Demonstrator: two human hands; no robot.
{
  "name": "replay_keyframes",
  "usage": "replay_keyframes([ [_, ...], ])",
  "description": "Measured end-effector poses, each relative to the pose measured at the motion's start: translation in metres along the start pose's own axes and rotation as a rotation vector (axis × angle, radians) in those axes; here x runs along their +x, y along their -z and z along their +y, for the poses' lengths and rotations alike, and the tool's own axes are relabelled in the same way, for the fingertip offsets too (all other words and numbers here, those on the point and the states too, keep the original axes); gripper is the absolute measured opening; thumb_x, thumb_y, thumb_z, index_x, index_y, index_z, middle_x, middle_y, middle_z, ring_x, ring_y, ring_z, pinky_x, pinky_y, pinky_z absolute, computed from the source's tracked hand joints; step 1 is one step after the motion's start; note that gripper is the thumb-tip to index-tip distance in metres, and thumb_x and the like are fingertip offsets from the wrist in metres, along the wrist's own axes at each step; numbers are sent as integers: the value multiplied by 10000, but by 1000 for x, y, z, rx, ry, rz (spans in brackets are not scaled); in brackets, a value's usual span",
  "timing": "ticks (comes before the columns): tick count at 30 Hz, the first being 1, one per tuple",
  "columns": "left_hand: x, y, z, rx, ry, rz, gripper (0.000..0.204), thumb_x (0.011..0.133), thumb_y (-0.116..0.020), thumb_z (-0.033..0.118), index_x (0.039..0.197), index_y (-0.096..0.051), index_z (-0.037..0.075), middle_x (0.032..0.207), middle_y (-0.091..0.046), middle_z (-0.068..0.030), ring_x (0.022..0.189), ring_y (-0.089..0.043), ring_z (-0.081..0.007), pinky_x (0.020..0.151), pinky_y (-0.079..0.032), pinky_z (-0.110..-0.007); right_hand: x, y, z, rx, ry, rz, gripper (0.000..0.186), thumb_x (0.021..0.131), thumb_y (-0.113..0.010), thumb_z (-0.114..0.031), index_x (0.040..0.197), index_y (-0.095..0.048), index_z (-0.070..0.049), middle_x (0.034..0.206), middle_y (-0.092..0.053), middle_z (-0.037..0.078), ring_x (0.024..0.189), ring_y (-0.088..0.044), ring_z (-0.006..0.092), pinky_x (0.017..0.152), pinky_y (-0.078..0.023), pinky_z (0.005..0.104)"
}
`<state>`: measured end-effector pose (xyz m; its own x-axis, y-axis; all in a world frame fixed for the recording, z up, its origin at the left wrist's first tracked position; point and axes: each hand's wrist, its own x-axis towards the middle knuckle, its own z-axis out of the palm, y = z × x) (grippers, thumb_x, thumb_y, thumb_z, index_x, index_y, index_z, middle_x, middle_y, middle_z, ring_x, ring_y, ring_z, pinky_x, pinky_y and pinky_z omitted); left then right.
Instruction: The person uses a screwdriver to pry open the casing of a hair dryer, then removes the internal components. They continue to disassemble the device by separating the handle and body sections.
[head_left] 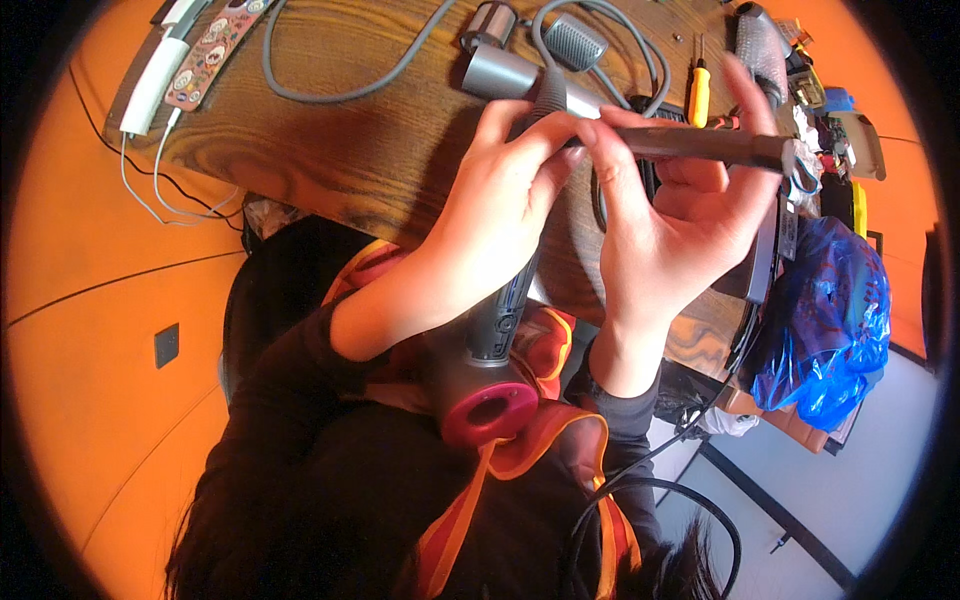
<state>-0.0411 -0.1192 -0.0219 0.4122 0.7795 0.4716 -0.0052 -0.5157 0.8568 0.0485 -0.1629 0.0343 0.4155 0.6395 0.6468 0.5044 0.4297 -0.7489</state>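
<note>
L hand [490,195]: fingers curled in, grasping dryer [490,330] by cord end of handle, thumb & index bunched close to R hand [665,240]. R hand half open: thumb tip on near end of dark tool [705,145], index stretched up & blurred, other fingers bent. Tool's far end lies by base of index; its near tip is hidden at L fingertips.

Dryer's at centre, hanging toward 6 o'clock: dark slim handle, smooth grey round head, glossy magenta ring w/ dark hole. Ribbed sleeve at handle's 12 o'clock end, joined to smooth grey cord [350,97] looping on table [370,140], brown wood w/ swirly grain.

At 12, grey metallic-looking tube [503,75] + grey slotted pc. [575,42]. Btwn 1 & 2, yellow-handled driver [699,97]. At 3, crinkly shiny blue bag [825,320]. Nr 6, red apron [575,445] w/ orange edging.
</note>
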Motion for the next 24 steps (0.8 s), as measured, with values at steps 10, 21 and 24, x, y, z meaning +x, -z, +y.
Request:
replay_keyframes([
  [10,1,1,6,-25,110,-5,200,822,-530,16,1019,-553,38,964,-497,-186,845,-551,-342,721,-460,-371,3,21,-4,-26,-152,-289,301,726,-617,130,1015,-544,86,995,-604,169,894,-606,190,783,-493,272],
  [21,-1,2,6,2,108,-34,207,822,-501,2,1024,-542,21,991,-495,-190,878,-541,-342,758,-444,-370,2,16,-2,-108,-34,-223,400,701,-638,134,1076,-511,77,942,-612,157,872,-608,195,798,-494,292],
  [24,-1,2,7,32,95,-38,210,830,-466,-12,1030,-531,-15,992,-521,-154,890,-555,-287,770,-446,-330,3,18,-2,-17,-55,-220,427,702,-639,128,1100,-494,72,974,-604,170,925,-598,215,824,-486,302],
])
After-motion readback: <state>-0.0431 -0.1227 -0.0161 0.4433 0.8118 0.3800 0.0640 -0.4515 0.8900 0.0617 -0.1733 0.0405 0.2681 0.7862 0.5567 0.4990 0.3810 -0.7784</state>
